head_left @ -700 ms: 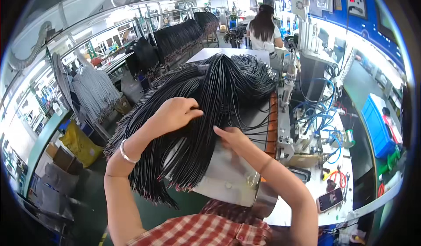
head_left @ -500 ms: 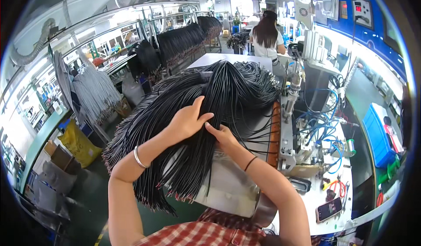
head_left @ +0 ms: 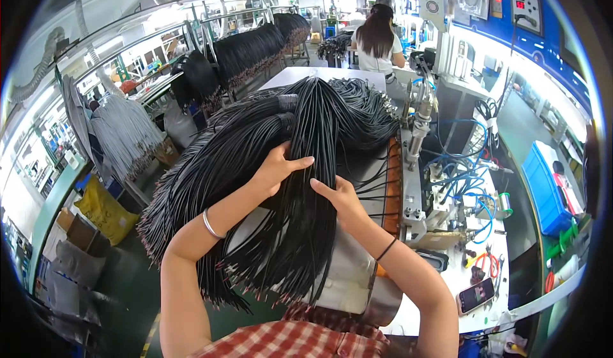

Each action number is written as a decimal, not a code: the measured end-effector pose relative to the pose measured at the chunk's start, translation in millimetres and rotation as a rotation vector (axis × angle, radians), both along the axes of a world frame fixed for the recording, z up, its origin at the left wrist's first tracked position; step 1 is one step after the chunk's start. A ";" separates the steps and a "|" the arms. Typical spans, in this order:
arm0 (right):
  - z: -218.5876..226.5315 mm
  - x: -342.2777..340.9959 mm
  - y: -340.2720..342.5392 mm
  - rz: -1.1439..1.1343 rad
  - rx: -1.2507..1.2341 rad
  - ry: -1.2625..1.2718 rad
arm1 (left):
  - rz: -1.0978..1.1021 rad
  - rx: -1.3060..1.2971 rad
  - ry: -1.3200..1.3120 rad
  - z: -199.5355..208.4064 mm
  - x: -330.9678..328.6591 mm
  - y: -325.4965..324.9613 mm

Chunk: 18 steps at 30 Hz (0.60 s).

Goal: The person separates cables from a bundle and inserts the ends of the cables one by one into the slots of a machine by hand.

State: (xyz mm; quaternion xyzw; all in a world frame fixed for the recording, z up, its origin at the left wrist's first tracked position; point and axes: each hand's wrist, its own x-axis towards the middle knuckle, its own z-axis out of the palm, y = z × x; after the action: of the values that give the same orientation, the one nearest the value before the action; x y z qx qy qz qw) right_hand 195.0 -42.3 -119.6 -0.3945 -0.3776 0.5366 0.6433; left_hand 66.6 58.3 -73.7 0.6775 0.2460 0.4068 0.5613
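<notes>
A thick bundle of thin black cables (head_left: 300, 220) hangs toward me over the worktable's front edge, its reddish-tipped ends fanned out low. My left hand (head_left: 279, 168) is around the bundle's left side, thumb across the front strands. On the right side, my right hand (head_left: 345, 203) grips the same bundle, its thumb on the front and pointing left. The fingers of both hands are partly hidden by the strands. A larger pile of black cables (head_left: 211, 147) lies to the left, tied near its top by a grey band (head_left: 288, 102).
A metal bench machine (head_left: 418, 128) with blue air tubes (head_left: 463, 182) stands at the right, along an orange-brown strip (head_left: 392, 192). A phone (head_left: 477, 295) lies on the white tabletop. Racks of hanging cables (head_left: 249, 51) line the left. A co-worker (head_left: 378, 42) sits ahead.
My hands have moved apart, the right one shifting rightward, so the thumbs no longer nearly touch. The bundle between them is spread wider. The whole view has shifted slightly.
</notes>
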 end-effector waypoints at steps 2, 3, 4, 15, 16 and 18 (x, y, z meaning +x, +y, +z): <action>1.3 -0.4 5.2 0.011 0.022 0.032 | -0.081 -0.208 0.120 8.1 -4.3 0.4; 1.2 0.9 7.6 0.010 0.029 0.037 | -0.081 -0.201 0.125 9.1 -3.2 -2.0; 2.1 1.3 12.1 0.005 0.022 0.032 | -0.055 -0.183 0.141 10.3 -3.0 -4.3; 11.5 31.9 -18.6 0.027 0.014 0.129 | -0.054 -0.244 0.207 24.8 -4.4 -18.1; 13.0 29.1 -32.7 0.021 0.008 0.080 | -0.001 -0.031 0.353 29.7 -2.5 -17.1; 17.2 23.1 -67.7 0.013 -0.007 -0.020 | 0.103 0.395 0.638 38.2 2.2 -12.2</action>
State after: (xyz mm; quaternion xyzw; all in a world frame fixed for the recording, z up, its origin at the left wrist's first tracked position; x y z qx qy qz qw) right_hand 218.2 -109.9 -102.5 -0.3998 -0.3846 0.5381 0.6345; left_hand 68.8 46.2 -35.5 0.8521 0.3588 0.2427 0.2937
